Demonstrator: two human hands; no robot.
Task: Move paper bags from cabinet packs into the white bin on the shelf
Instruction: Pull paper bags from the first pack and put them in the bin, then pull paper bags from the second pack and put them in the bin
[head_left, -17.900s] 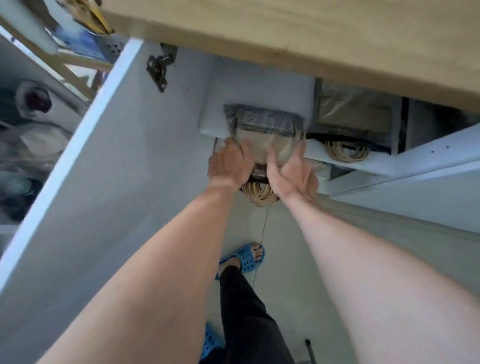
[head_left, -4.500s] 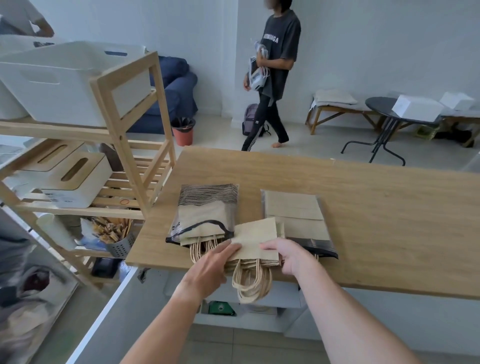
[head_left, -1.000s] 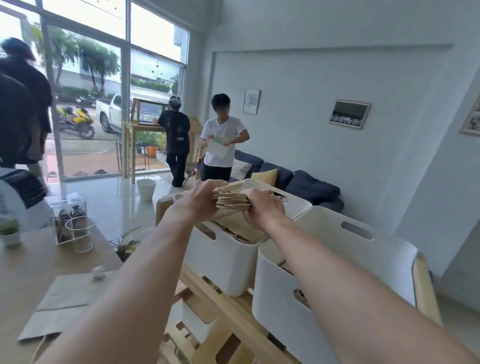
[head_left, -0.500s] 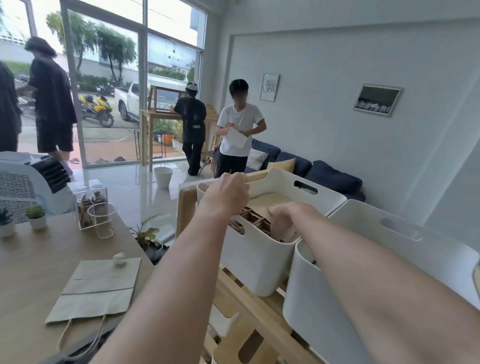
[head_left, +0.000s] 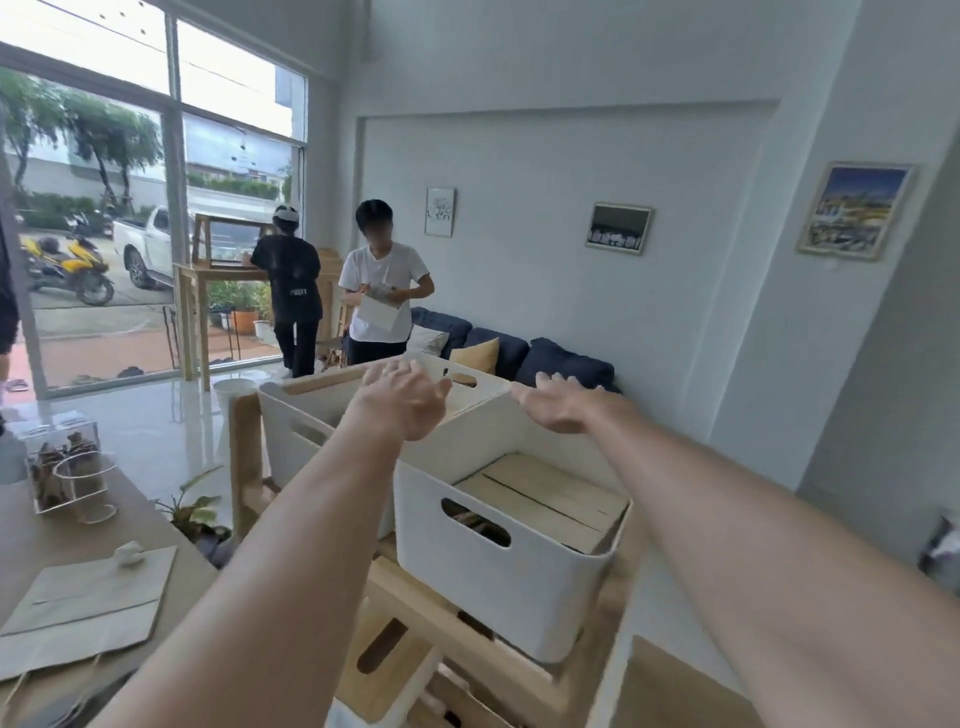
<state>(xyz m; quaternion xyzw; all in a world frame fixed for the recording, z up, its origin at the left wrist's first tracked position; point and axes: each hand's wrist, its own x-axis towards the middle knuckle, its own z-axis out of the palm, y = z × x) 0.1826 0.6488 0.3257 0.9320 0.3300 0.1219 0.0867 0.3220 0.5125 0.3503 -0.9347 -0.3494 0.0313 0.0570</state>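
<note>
Reaching mid-frame, left hand (head_left: 402, 400) and right hand (head_left: 558, 405) spread wide, empty, above far bin (head_left: 291, 415), near bin (head_left: 498, 587) holding bags (head_left: 545, 499)

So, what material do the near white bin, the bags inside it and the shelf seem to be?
Near white bin: probably plastic, matte and smooth, with rounded corners and a moulded handle slot.
Bags: kraft paper, dull tan, flat with sharp folds.
Shelf: light wood, apparently unpainted; the grain is too blurred to confirm.
</note>
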